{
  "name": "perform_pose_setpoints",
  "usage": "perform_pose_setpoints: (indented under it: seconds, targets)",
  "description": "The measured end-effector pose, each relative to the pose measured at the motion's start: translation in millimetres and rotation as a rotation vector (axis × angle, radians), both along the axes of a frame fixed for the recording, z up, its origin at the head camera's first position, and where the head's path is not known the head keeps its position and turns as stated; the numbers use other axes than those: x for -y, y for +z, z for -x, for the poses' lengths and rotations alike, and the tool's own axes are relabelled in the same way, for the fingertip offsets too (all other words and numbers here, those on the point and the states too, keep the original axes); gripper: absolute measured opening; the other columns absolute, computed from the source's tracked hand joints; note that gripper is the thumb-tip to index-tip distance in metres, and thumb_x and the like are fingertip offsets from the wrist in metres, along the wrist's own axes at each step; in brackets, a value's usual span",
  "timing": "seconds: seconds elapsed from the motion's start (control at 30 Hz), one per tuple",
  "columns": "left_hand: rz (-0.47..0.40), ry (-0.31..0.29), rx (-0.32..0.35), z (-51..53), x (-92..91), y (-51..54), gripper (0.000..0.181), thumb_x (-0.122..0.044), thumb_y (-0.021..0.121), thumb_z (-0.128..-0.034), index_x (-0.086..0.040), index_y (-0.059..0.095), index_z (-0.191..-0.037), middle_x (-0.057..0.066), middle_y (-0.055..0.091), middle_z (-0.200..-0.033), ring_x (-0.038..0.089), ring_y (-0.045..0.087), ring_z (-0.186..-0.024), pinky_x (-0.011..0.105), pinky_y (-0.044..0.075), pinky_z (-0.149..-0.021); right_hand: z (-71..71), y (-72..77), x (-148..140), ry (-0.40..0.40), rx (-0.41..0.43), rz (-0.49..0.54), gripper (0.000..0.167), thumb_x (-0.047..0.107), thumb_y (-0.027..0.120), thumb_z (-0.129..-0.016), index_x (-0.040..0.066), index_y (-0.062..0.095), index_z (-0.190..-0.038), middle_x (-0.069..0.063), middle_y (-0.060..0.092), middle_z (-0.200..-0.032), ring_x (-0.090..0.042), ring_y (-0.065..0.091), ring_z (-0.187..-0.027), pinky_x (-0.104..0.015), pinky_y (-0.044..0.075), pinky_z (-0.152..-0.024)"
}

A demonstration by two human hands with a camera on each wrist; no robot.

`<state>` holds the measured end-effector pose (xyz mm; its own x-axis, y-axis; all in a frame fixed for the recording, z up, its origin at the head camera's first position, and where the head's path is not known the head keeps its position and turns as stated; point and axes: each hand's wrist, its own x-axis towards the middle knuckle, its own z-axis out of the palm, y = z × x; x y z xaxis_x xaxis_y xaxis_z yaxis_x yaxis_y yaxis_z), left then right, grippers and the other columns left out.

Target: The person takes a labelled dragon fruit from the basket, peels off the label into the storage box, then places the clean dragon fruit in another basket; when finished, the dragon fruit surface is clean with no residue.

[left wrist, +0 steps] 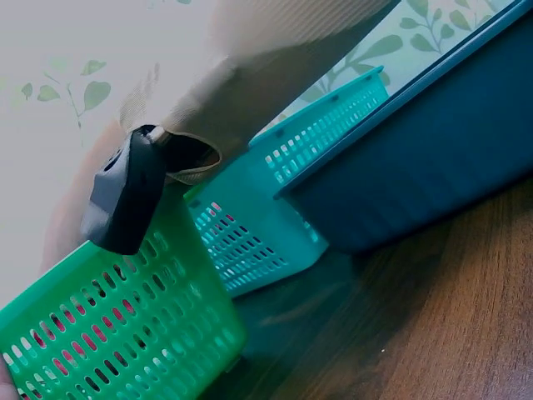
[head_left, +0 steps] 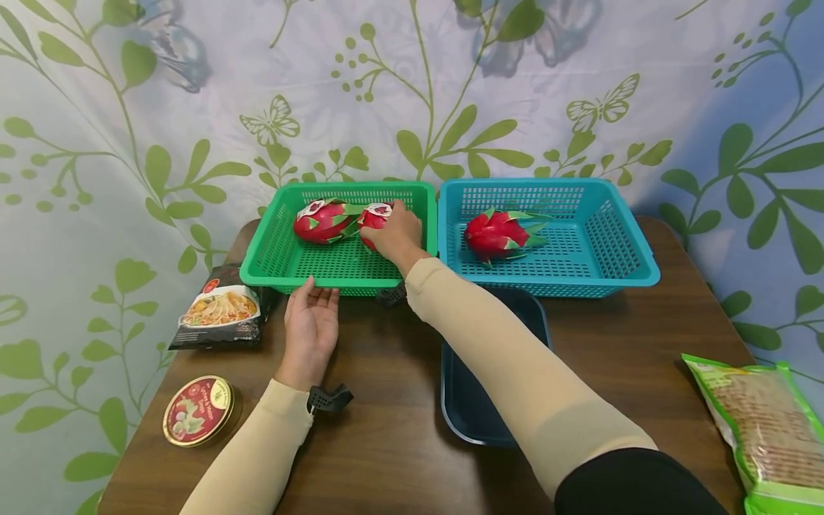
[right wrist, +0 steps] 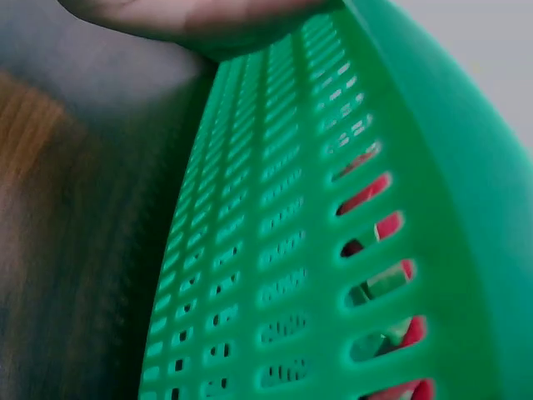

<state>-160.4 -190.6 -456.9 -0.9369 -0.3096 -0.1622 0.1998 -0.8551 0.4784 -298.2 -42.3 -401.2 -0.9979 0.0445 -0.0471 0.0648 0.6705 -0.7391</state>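
Note:
In the head view the green basket [head_left: 340,288] holds two red dragon fruits. My right hand [head_left: 398,234] reaches over its front rim and grips the right-hand dragon fruit [head_left: 371,217], its fingers curled over the top. The other dragon fruit [head_left: 322,221] lies at the left inside the basket. Palm up, my left hand [head_left: 312,330] touches the basket's front rim with its fingertips. A third dragon fruit [head_left: 494,235] lies in the blue basket [head_left: 566,287]. In the left wrist view the green basket's wall [left wrist: 125,333] shows red through its slots.
A dark tray [head_left: 476,422] sits partly under my right forearm. At the left are a black noodle packet [head_left: 220,315] and a round red tin [head_left: 198,410]. A green-edged food bag [head_left: 766,422] lies at the far right. A patterned cloth hangs behind the baskets.

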Motion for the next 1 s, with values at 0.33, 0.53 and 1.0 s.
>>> perform_pose_setpoints:
  seconds: [0.33,0.53,1.0]
  targets:
    - [0.004,0.011,0.013,0.8,0.3,-0.5,0.019,-0.009,0.06,-0.1089,-0.005,0.044,-0.118,0.012,0.051,-0.106,0.024,0.054,-0.094,0.035,0.053,-0.09,-7.4,7.7,-0.6,0.189,-0.265,0.119,0.093,0.042,0.086,-0.088,0.016,0.037,-0.164,-0.007,0.052,-0.15,-0.027,0.043,-0.137,-0.038,0.056,-0.094]
    - [-0.007,0.009,0.004,1.3,0.2,-0.1,0.014,-0.007,0.057,-0.1098,-0.003,0.045,-0.115,0.013,0.051,-0.105,0.025,0.054,-0.093,0.036,0.053,-0.092,-30.3,42.6,-16.2,0.366,-0.407,0.33,0.09,0.032,0.09,-0.087,0.012,0.042,-0.16,-0.005,0.055,-0.147,-0.018,0.049,-0.133,-0.031,0.058,-0.09]
    - [0.03,0.008,0.065,-0.2,2.1,2.7,0.023,-0.013,0.063,-0.1075,-0.003,0.047,-0.119,0.015,0.053,-0.125,0.025,0.056,-0.118,0.035,0.055,-0.097,-123.5,61.6,-87.1,0.905,-0.41,0.411,0.091,0.021,0.096,-0.078,0.009,0.049,-0.156,-0.007,0.054,-0.148,-0.018,0.05,-0.13,-0.035,0.06,-0.087]
